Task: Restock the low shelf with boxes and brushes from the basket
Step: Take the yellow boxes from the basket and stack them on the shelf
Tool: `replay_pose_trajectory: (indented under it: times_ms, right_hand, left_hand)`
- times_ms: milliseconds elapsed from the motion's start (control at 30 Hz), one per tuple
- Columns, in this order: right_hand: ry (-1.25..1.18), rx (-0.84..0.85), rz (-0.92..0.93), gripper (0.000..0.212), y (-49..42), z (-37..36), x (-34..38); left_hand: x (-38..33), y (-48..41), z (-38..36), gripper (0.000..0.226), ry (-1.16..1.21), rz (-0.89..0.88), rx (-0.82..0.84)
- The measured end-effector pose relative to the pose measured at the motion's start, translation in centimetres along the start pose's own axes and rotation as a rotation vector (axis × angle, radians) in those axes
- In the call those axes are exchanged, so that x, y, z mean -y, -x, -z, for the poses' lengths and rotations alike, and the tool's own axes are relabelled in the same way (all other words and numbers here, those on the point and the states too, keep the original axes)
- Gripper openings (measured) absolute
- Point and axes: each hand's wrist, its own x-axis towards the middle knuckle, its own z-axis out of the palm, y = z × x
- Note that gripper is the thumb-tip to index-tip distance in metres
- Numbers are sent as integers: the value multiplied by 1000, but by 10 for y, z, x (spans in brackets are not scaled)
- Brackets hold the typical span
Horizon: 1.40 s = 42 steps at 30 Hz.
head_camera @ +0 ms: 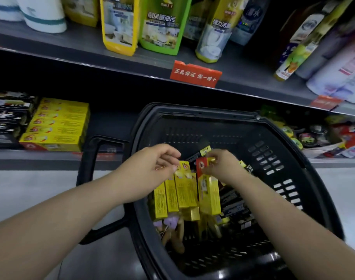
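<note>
Because both hands are inside the basket at once, I begin with the left hand (150, 168); its thumb and fingertips are curled in a pinch on the upper end of a long yellow cardboard box (185, 188); the right hand (221, 168) is curled round the red upper end of a second long yellow cardboard box (210, 197), just beside the first. Both stand on end among other yellow boxes toward the left wall of the black plastic basket (192, 110); flat black boxes (233, 201) lie toward its right wall. Lower, nearer its near edge, are pale handles with purple parts (170, 225); these may be the brushes, but they are too blurred to say. Beyond the basket's far rim is the low grey metal shelf (41, 158); a neat stack of yellow boxes (57, 126) sits toward its left end, close to the front edge. I judge such a box light and stiff, with smooth printed sides that can slip; an end pinch should lift it out, but a hold across the long sides near the middle seems safer for laying it on the stack; hard squeezing could dent the thin card.
</note>
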Motion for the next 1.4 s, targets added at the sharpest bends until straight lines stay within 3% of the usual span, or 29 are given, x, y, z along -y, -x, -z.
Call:
replay_pose_trajectory:
  times_ms: [167, 267, 333, 400, 500, 567, 633, 833, 1000, 1133, 1233, 1400]
  right_hand:
    - [-634, -5, 300, 36, 48, 39, 42]
    - [-788, -4, 381, 25, 53, 24, 58]
    - [-877, 48, 289, 18, 43, 16, 54]
    - [-730, 102, 132, 22, 25, 9, 37]
    - [-77, 269, 51, 24, 7, -18, 3]
    - [60, 445, -42, 44, 7, -43, -6]
    - [14, 523, -108, 63, 10, -66, -6]
    - [-171, 436, -125, 79, 10, -87, 1]
    - [-207, 390, -133, 40, 14, -52, 1]
    - [-249, 155, 30, 40, 37, 6, 19]
    - [-464, 215, 142, 36, 63, 29, 37]
    - [-325, 236, 370, 44, 83, 16, 50]
  left_hand:
    - [-4, -9, -17, 80, 244, 169, 54]
    - [-5, -12, -22, 57, 257, 214, -51]
    - [-3, -16, -20, 48, 271, 278, -157]
    - [0, -18, -18, 47, 376, 316, -161]
    - [2, -17, -15, 45, 519, 324, -107]
    - [3, -16, -14, 40, 577, 321, -90]
    - [3, -16, -15, 33, 603, 312, -85]
    - [1, -12, -16, 31, 628, 313, -68]
    - [1, -13, -15, 24, 690, 326, -101]
    - [2, -14, -14, 27, 724, 329, -129]
    - [0, -14, -14, 30, 750, 320, -154]
    - [-6, -11, -14, 61, 753, 338, -174]
